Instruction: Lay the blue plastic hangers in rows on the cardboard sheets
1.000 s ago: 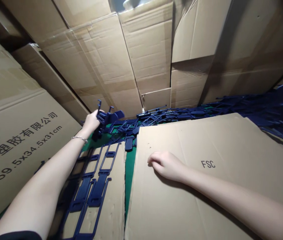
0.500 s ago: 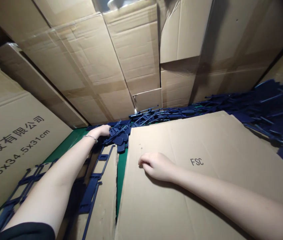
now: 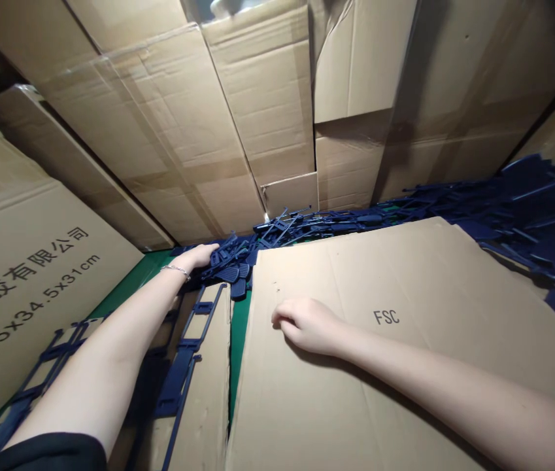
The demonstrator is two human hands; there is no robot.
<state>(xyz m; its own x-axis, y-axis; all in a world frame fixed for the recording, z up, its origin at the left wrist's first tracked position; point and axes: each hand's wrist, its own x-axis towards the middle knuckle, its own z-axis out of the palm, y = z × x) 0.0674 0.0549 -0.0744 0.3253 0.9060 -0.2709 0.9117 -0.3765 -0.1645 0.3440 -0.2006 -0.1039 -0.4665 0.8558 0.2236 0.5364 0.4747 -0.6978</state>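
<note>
My left hand (image 3: 203, 255), with a bracelet at the wrist, reaches to the pile of dark blue plastic parts (image 3: 231, 254) beyond the cardboard. Its fingertips touch or overlap the parts, and whether they grip one cannot be made out. My right hand (image 3: 306, 325) rests on a large cardboard sheet (image 3: 355, 392) marked FSC, its fingers curled with nothing visible in them. Blue frame-like parts (image 3: 176, 383) lie on a narrower cardboard piece (image 3: 206, 392) under and beside my left forearm.
Stacked cardboard boxes (image 3: 184, 131) form a wall behind. A printed box (image 3: 22, 248) stands at the left. More blue parts (image 3: 542, 216) heap up at the back right. A green surface (image 3: 240, 327) shows between the cardboard pieces.
Some blue parts beside my left hand and along the pile's middle have shifted or tilted slightly. My left hand has moved very little, and my right hand stays in place.
</note>
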